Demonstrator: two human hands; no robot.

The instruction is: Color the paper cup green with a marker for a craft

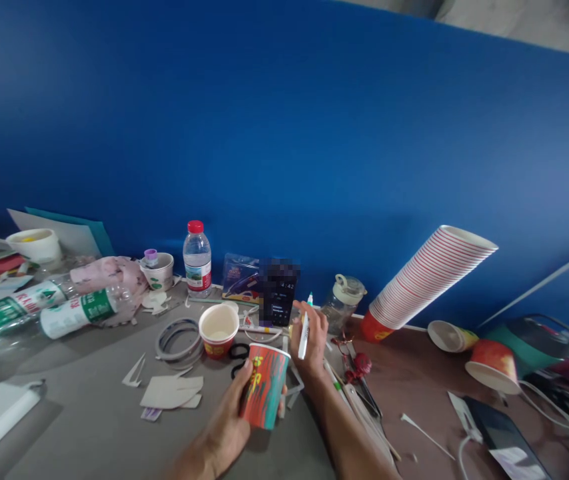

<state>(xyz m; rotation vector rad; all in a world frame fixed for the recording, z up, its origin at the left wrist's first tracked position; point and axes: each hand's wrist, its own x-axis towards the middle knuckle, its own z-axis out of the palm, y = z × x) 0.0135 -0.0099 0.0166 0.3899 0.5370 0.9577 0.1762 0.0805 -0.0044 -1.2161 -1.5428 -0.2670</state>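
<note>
My left hand (234, 423) is wrapped around a red paper cup (266, 383) with yellow characters and teal-green streaks down its side. The cup is tilted, held above the grey table near its front middle. In my right hand (314, 337) is a white marker pen (304, 333) with a green tip pointing up, apart from the cup. Just behind the cup stands another paper cup (219, 328), open side up. Black scissors (238, 353) lie partly hidden between the two cups. A phone (282, 293) leans upright behind my right hand, its screen lit.
Tape rolls (179, 341) and cut paper pieces (172, 392) lie left of the cups. A red-capped bottle (197, 260) stands against the blue partition (284, 133). A tall stack of cups (432, 280) leans at right, near a glass jug (342, 300). Plastic bottles (79, 313) lie at far left.
</note>
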